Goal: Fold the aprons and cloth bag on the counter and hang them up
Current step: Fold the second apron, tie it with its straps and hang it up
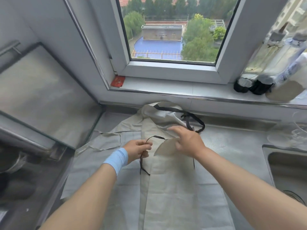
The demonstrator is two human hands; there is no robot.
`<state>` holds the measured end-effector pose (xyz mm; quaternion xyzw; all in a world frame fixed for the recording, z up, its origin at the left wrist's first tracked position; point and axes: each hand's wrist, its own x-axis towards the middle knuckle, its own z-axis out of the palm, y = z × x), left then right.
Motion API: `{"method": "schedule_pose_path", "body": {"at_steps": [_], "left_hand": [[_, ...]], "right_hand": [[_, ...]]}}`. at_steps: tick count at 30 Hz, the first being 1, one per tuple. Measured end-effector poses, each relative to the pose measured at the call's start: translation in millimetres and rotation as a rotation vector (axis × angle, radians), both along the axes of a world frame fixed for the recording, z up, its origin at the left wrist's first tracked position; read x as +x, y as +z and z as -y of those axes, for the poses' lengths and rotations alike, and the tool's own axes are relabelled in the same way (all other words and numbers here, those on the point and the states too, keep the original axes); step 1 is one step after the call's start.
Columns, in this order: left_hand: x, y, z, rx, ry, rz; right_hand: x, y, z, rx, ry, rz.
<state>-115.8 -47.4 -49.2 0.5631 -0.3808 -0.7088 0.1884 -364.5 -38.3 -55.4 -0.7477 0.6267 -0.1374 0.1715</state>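
A beige apron (172,185) folded into a long strip lies on top of a wider pale apron (93,163) spread over the counter. My left hand (137,149) pinches a thin black tie string (142,165) that loops down over the beige apron. My right hand (186,140) hovers over the apron's upper part with fingers spread and relaxed, holding nothing. A white cloth piece with a black strap (194,118) lies bunched at the far end against the wall; whether it is the bag I cannot tell.
A steel sink (289,168) sits at the right, a glass stove guard (41,97) and hob at the left. Bottles (259,80) stand on the window sill, with a red card (118,81) at its left end. Clear glassware (297,130) stands beside the sink.
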Motion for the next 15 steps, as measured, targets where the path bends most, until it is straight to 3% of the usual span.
{"method": "schedule_pose_path", "body": {"at_steps": [3,6,8,10,13,15], "left_hand": [[-2,-2,-6,0.031,0.132,-0.17],[-19,-7,-11,-0.06,0.172,-0.094],[-34,-12,-20,-0.198,-0.05,0.197],[-48,-11,-29,-0.267,-0.442,0.43],[-54,6,-34,-0.068,-0.952,0.524],[-41,17,-27,0.04,-1.031,0.601]], "right_hand": [[15,-4,-4,0.005,0.048,-0.057],[15,5,-5,-0.112,-0.124,0.063],[8,17,-5,-0.156,-0.167,0.112],[2,29,-4,-0.139,-0.203,0.166],[0,38,3,-0.103,-0.207,0.145],[9,39,6,-0.011,-0.175,0.07]]}}
